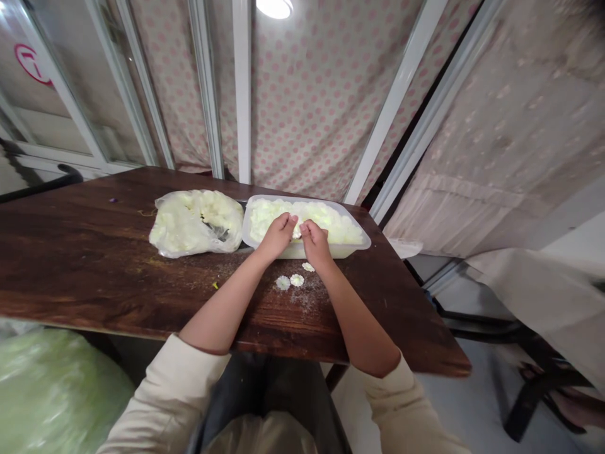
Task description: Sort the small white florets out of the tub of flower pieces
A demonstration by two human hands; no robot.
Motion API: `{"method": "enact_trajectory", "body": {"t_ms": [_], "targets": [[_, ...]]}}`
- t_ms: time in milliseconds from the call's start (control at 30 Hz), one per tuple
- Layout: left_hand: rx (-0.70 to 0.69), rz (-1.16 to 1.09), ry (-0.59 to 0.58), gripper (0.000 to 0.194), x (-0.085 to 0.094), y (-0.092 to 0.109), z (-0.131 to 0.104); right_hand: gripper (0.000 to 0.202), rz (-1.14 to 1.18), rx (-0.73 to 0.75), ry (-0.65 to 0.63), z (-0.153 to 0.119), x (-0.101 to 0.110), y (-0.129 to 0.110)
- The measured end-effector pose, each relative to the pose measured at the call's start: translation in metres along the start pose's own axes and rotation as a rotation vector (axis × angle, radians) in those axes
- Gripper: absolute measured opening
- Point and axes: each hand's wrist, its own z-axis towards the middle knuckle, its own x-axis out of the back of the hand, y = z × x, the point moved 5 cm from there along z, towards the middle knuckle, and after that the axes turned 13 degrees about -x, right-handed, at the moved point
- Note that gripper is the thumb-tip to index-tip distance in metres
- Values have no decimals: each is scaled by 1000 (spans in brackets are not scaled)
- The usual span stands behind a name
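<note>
Close together above the front of a translucent plastic tub (347, 253), my left hand (280, 233) and my right hand (314, 241) have their fingers pinched. Between the fingertips is a small pale piece (297, 232), held by both; it looks like the scalloped white discs on the table, but most of it is covered. Pale yellow-white pieces (331, 221) fill the tub to the rim. Below the hands lie a few scalloped discs, including one with a yellowish middle (297, 280) and a flatter, whiter one (283, 283).
A clear plastic bag (174, 236) of similar pale pieces sits left of the tub. White crumbs (307, 302) are scattered on the dark wooden table (85, 252). A large greenish bag (57, 391) stands at lower left. Dotted curtains (312, 107) hang behind the table.
</note>
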Motion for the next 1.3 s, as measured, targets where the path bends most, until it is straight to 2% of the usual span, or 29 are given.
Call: {"method": "enact_trajectory", "body": {"t_ms": [100,167,333,400,533,700,900,1067,1167,1300], "targets": [[-23,58,51,34,3,3,0,28,-15,36,-32,-1,-2,-1],[-45,66,44,35,2,5,0,28,13,20,-27,0,-2,0],[-61,-3,-80,31,-5,7,-1,31,130,-88,17,1,1,9],[-48,9,-91,28,-6,5,-1,32,139,-108,33,1,1,10],[-38,22,-51,26,-4,4,-1,33,132,-98,38,0,1,8],[-7,-18,105,22,5,0,1,33,181,-105,50,1,3,8],[19,2,190,34,12,-7,1,34,300,-174,117,3,10,12],[76,24,268,36,17,-14,1,35,307,-196,155,3,12,13],[88,98,246,33,25,-13,3,35,307,-205,160,4,13,15],[-14,335,221,24,38,-5,7,35,302,-204,149,4,12,15]]}}
